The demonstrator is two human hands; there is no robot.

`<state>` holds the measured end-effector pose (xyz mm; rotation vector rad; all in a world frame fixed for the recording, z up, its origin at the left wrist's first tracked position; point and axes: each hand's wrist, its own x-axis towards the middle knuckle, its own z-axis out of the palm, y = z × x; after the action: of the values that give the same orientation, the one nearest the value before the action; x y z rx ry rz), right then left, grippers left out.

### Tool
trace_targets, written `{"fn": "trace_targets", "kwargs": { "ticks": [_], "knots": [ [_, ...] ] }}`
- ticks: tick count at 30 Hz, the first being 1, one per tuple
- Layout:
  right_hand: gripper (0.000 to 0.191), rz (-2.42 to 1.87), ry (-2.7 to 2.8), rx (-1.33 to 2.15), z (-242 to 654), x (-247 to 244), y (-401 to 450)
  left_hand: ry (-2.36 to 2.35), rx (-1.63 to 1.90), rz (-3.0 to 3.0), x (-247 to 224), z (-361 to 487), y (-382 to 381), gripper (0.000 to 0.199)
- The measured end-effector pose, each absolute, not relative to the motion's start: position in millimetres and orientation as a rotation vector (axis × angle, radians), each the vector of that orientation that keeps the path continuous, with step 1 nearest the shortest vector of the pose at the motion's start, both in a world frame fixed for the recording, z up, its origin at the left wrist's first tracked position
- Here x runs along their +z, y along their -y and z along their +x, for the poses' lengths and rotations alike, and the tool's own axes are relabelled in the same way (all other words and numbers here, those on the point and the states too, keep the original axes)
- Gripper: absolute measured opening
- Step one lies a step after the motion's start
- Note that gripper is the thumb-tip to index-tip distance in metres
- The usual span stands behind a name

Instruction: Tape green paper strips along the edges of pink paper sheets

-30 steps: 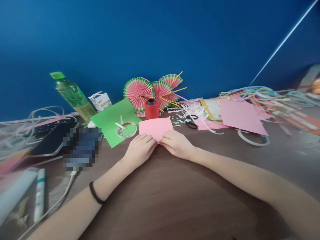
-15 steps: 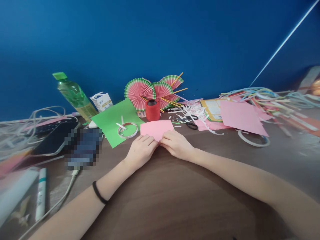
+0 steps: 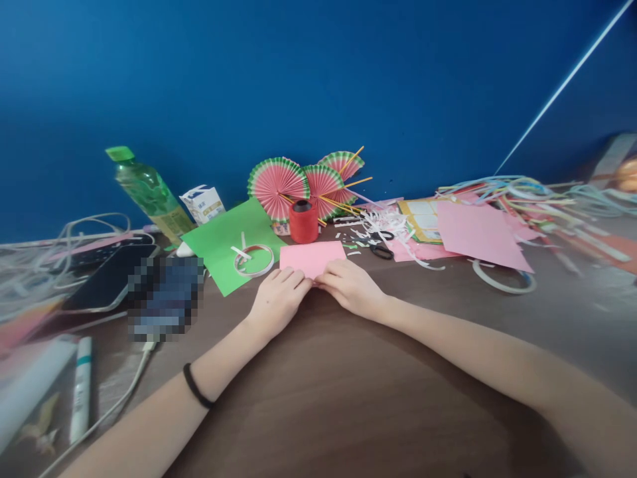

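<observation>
A pink sheet of paper (image 3: pixel 313 256) lies on the brown table in front of me, its near edge gripped by both hands. My left hand (image 3: pixel 280 295) is closed on the left part of that edge, fingers bent over it. From the other side my right hand (image 3: pixel 352 289) pinches the same edge, its fingertips almost meeting the left ones. The fingers cover the near edge, so any fold there is hidden. Just behind the sheet stands a spool of red thread (image 3: pixel 304 226). A roll of tape (image 3: pixel 253 261) rests on green paper (image 3: pixel 226 255) to the left.
Paper fans (image 3: pixel 279 189) lean against the blue wall. Scissors (image 3: pixel 381 251) lie by white paper scraps (image 3: pixel 385 222), with more pink paper (image 3: pixel 480 232) at right. On the left are a green bottle (image 3: pixel 149 192), a phone (image 3: pixel 112 275), a marker (image 3: pixel 81 392) and a cable (image 3: pixel 134 382).
Both hands keep their hold on the pink paper; the fingertips shift only slightly at its near edge. The rest of the table looks the same.
</observation>
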<state>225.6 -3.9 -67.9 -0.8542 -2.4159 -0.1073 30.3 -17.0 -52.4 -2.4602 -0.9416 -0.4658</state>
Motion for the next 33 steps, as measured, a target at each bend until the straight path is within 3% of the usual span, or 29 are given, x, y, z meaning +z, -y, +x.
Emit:
{"fn": "trace_targets", "kwargs": {
  "ticks": [13,25,33],
  "knots": [
    [0.020,-0.887,2.256,0.028,235.1,-71.6,-7.6,0.964,-0.503,-2.369,-47.6,21.4,9.5,0.023],
    [0.013,-0.885,2.089,0.307,240.8,-67.0,-11.2,1.144,-0.613,-2.646,-32.0,-6.9,-13.7,0.029],
    [0.008,-0.941,1.976,0.385,241.5,-66.0,-14.4,1.310,-0.507,-2.836,-30.6,-18.9,-23.4,0.027]
  ]
}}
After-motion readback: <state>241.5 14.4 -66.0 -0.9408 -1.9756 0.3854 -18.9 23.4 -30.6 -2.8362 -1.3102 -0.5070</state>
